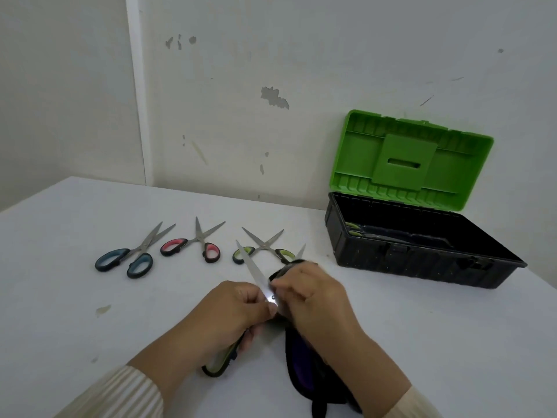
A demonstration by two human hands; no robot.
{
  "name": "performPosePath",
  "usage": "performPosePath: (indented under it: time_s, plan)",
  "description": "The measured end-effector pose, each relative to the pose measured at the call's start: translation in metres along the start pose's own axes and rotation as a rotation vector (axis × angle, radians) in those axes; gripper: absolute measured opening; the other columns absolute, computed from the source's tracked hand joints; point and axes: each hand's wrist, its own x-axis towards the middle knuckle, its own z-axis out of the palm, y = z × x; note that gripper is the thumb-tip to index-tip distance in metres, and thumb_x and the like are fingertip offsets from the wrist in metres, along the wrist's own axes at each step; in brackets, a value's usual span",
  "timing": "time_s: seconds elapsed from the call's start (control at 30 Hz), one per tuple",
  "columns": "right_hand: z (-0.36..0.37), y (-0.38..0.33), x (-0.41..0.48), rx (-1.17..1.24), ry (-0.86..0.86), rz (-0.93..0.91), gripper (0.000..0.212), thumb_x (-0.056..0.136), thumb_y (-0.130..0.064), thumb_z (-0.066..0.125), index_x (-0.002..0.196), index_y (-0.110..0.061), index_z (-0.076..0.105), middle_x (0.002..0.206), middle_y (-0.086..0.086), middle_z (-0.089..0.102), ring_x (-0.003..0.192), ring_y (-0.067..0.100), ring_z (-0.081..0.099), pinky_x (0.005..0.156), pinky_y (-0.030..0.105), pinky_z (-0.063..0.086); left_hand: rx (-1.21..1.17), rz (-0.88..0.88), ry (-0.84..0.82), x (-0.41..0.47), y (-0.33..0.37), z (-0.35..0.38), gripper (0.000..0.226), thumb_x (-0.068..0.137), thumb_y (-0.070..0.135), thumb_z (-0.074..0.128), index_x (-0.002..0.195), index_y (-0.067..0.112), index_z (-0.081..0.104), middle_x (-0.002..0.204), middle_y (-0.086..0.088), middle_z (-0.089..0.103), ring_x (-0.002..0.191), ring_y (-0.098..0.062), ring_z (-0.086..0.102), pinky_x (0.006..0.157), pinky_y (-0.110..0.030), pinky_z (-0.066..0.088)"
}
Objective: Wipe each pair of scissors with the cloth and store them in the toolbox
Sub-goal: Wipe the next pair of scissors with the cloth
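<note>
The front scissors have smooth, shiny metal blades that flash white in the light, and the dark cloth looks soft and matt. The blue scissors, red scissors and green scissors have shiny metal blades and dull plastic handles. The toolbox is black plastic with dusty specks, its lid smooth green plastic, the table white and matt, the wall painted with chipped, rough spots.

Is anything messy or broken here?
Yes. The wall has chipped paint patches, a yellowish stain marks the table at left, and the open toolbox looks speckled with dirt.
</note>
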Motion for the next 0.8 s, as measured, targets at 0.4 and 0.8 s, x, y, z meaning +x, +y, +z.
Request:
performPosePath:
  time_s: [0.4, 0.8]
  plan:
    - [-0.003, -0.003, -0.004, -0.067, 0.071, 0.033, 0.014, 0.083, -0.009, 0.058, 0.080, -0.012, 0.071, 0.081, 0.005, 0.062, 0.074, 0.013, 0.055, 0.065, 0.025, 0.047, 0.006, 0.004, -0.024, -0.003, 0.002, 0.000, 0.026, 0.086, 0.017, 0.065, 0.065, 0.002, 0.059, 0.047, -0.005, 0.055, 0.033, -0.016, 0.043, 0.039, -0.021, 0.036]
    - [-0.033, 0.018, -0.002, 0.149, 0.410, 0.210, 0.018, 0.078, -0.007, 0.067, 0.081, -0.024, 0.071, 0.084, -0.017, 0.063, 0.086, 0.000, 0.058, 0.075, 0.001, 0.038, 0.021, -0.025, -0.021, -0.004, 0.005, 0.003, 0.027, 0.086, 0.018, 0.066, 0.066, 0.001, 0.059, 0.044, -0.002, 0.055, 0.031, -0.014, 0.043, 0.038, -0.020, 0.037]
